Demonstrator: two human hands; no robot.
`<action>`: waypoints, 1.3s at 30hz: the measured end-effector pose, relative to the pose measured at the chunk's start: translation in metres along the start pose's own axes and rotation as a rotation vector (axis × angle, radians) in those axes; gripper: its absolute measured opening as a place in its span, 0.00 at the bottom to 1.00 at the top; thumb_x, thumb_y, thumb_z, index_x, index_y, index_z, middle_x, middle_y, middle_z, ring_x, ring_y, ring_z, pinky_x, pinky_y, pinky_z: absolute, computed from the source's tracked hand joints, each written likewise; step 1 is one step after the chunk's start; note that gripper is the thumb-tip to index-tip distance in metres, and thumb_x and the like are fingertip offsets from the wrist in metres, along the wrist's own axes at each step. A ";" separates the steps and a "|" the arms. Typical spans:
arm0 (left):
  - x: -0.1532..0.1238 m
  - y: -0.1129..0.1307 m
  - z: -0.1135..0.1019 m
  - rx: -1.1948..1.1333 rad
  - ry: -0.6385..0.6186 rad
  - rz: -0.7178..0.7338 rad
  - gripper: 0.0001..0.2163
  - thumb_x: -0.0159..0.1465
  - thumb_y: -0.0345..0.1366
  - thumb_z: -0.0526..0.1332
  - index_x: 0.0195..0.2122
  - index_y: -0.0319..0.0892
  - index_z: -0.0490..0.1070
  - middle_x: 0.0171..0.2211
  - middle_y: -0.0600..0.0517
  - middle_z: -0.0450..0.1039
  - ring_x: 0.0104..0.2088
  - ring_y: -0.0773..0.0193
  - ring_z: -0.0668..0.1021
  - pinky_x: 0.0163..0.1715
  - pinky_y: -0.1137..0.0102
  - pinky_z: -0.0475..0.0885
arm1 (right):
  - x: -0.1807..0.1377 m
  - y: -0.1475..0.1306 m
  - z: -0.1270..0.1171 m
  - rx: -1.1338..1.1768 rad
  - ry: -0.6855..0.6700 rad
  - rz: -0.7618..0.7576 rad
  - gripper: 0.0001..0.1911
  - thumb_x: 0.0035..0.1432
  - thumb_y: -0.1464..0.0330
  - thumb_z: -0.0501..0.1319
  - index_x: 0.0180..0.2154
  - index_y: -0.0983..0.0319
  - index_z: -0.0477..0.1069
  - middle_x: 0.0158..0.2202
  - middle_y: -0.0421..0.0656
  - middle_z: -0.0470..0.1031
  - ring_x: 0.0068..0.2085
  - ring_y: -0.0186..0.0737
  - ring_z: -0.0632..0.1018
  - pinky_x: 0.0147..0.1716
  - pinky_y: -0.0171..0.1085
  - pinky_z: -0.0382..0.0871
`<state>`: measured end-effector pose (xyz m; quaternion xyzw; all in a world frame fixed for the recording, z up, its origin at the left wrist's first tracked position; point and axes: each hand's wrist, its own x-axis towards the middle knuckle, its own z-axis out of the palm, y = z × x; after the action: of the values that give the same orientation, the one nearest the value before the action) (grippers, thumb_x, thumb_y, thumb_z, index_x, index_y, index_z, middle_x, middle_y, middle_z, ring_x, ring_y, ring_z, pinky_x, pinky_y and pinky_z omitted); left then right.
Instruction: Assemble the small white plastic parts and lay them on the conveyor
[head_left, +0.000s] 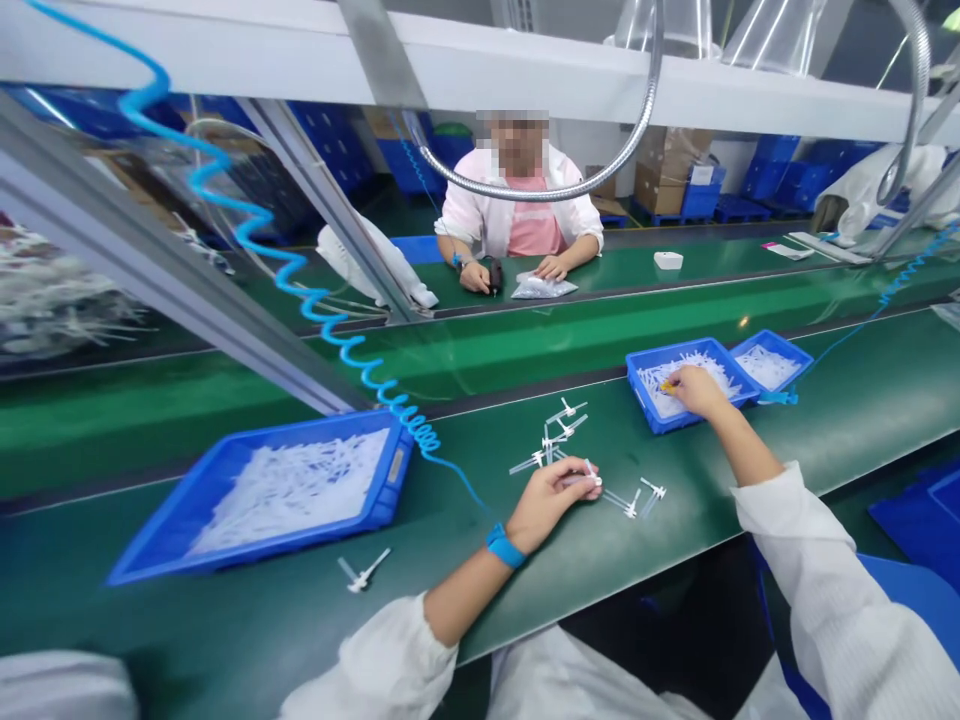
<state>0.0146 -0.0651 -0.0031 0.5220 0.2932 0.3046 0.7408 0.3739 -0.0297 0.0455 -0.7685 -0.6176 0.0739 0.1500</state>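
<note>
My left hand (551,500), with a blue band at its wrist, is closed over the green bench and pinches a small white plastic fitting (595,478) between thumb and fingers. My right hand (699,390) reaches into a blue tray (660,424) of white plastic pieces. Its fingers are drawn together, with yellow at the fingertips; whether a piece is in them is hidden. Several white fittings with clear tubes (564,428) lie just beyond my left hand. A couple more such fittings (631,508) rest to its right.
A large blue tray (397,470) of white pieces stands at left, near a single fitting (363,578). A smaller blue tray (804,358) adjoins the right one. A coiled blue cord (322,310) hangs at left. Across the green bench sits a person (525,220) with a clear bag (544,287).
</note>
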 end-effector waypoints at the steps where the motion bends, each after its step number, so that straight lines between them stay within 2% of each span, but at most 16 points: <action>1: 0.000 0.000 0.000 -0.003 0.001 0.005 0.20 0.57 0.46 0.79 0.40 0.36 0.79 0.37 0.47 0.80 0.36 0.62 0.84 0.43 0.69 0.82 | 0.000 0.001 0.002 -0.010 0.001 0.007 0.09 0.56 0.78 0.67 0.37 0.64 0.86 0.41 0.53 0.86 0.45 0.52 0.84 0.50 0.39 0.73; 4: 0.001 0.001 0.001 -0.022 0.002 0.010 0.19 0.56 0.45 0.80 0.39 0.36 0.79 0.38 0.46 0.81 0.35 0.63 0.83 0.41 0.69 0.81 | -0.001 0.004 0.004 -0.017 0.041 0.018 0.11 0.57 0.78 0.65 0.39 0.65 0.86 0.42 0.54 0.86 0.45 0.53 0.84 0.50 0.41 0.73; 8: -0.002 0.003 0.006 -0.134 0.037 -0.028 0.20 0.54 0.44 0.81 0.39 0.36 0.79 0.37 0.47 0.81 0.35 0.63 0.83 0.42 0.69 0.81 | -0.006 0.003 -0.005 0.041 0.174 -0.013 0.11 0.63 0.70 0.64 0.44 0.62 0.84 0.49 0.53 0.84 0.51 0.52 0.81 0.55 0.46 0.72; 11: -0.006 0.005 0.009 -0.268 0.040 -0.068 0.20 0.53 0.42 0.82 0.40 0.37 0.79 0.36 0.48 0.80 0.36 0.65 0.83 0.44 0.69 0.81 | -0.021 -0.003 -0.016 0.405 0.385 -0.066 0.08 0.61 0.66 0.67 0.40 0.61 0.83 0.47 0.52 0.84 0.51 0.53 0.80 0.53 0.48 0.72; 14: -0.007 0.007 0.011 -0.332 0.029 -0.086 0.21 0.52 0.41 0.83 0.39 0.37 0.79 0.36 0.49 0.80 0.36 0.65 0.83 0.44 0.70 0.81 | -0.054 -0.021 -0.018 0.750 0.494 -0.081 0.09 0.62 0.63 0.67 0.42 0.59 0.82 0.44 0.50 0.84 0.40 0.46 0.80 0.38 0.44 0.74; 15: -0.006 0.007 0.011 -0.340 0.026 -0.091 0.21 0.51 0.41 0.83 0.39 0.37 0.78 0.36 0.49 0.80 0.37 0.65 0.83 0.45 0.70 0.81 | -0.069 -0.032 -0.015 0.829 0.489 -0.073 0.10 0.63 0.62 0.67 0.43 0.59 0.81 0.44 0.49 0.84 0.36 0.43 0.79 0.34 0.42 0.73; 17: -0.005 0.005 0.011 -0.339 0.026 -0.097 0.21 0.51 0.41 0.83 0.39 0.36 0.78 0.36 0.49 0.80 0.37 0.65 0.83 0.45 0.69 0.81 | -0.102 -0.059 -0.001 1.192 0.443 0.002 0.08 0.57 0.64 0.73 0.39 0.59 0.81 0.42 0.46 0.83 0.30 0.37 0.76 0.30 0.39 0.71; 19: -0.004 0.002 0.010 -0.305 0.018 -0.094 0.21 0.52 0.42 0.83 0.39 0.36 0.78 0.36 0.49 0.80 0.37 0.64 0.83 0.45 0.68 0.81 | -0.135 -0.089 0.020 1.419 0.215 0.100 0.12 0.50 0.65 0.78 0.37 0.60 0.82 0.39 0.44 0.83 0.32 0.38 0.79 0.33 0.38 0.75; 20: -0.004 0.001 0.009 -0.276 0.011 -0.083 0.21 0.52 0.42 0.82 0.38 0.36 0.78 0.36 0.49 0.80 0.37 0.64 0.83 0.45 0.68 0.81 | -0.149 -0.104 0.032 1.497 0.153 0.155 0.14 0.47 0.66 0.79 0.37 0.59 0.82 0.37 0.43 0.83 0.32 0.38 0.79 0.34 0.38 0.77; 22: -0.005 -0.001 0.008 -0.206 -0.009 -0.047 0.20 0.54 0.43 0.82 0.39 0.36 0.78 0.35 0.49 0.80 0.35 0.64 0.82 0.43 0.68 0.80 | -0.169 -0.129 0.054 1.604 0.120 0.252 0.14 0.47 0.65 0.79 0.36 0.59 0.81 0.36 0.42 0.83 0.34 0.38 0.80 0.37 0.37 0.78; 25: -0.005 -0.001 0.007 -0.128 -0.018 -0.003 0.18 0.56 0.43 0.80 0.39 0.36 0.79 0.36 0.49 0.80 0.35 0.65 0.82 0.42 0.70 0.79 | -0.181 -0.149 0.079 1.666 0.134 0.328 0.13 0.48 0.64 0.79 0.35 0.58 0.80 0.38 0.42 0.83 0.36 0.38 0.81 0.41 0.38 0.79; 28: -0.005 0.000 0.006 -0.106 0.012 0.000 0.17 0.58 0.41 0.79 0.39 0.36 0.78 0.37 0.48 0.80 0.35 0.65 0.82 0.42 0.71 0.79 | -0.183 -0.151 0.091 1.636 0.108 0.317 0.12 0.52 0.64 0.78 0.37 0.58 0.80 0.40 0.42 0.82 0.36 0.38 0.81 0.43 0.39 0.79; 33: -0.005 0.002 0.006 -0.039 -0.003 -0.025 0.16 0.58 0.41 0.78 0.39 0.36 0.79 0.35 0.48 0.80 0.35 0.63 0.82 0.42 0.68 0.80 | -0.188 -0.145 0.097 1.555 0.110 0.285 0.11 0.56 0.63 0.76 0.38 0.57 0.79 0.40 0.43 0.82 0.39 0.41 0.81 0.46 0.42 0.79; 39: -0.007 0.003 0.005 0.023 -0.022 -0.027 0.16 0.57 0.43 0.78 0.36 0.37 0.78 0.40 0.46 0.82 0.36 0.61 0.84 0.44 0.66 0.81 | -0.191 -0.148 0.096 1.518 0.138 0.255 0.09 0.58 0.64 0.75 0.39 0.56 0.80 0.38 0.41 0.81 0.37 0.40 0.81 0.42 0.40 0.78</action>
<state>0.0135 -0.0726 0.0020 0.5297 0.2957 0.2855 0.7419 0.1646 -0.1738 -0.0116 -0.5230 -0.2939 0.4456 0.6645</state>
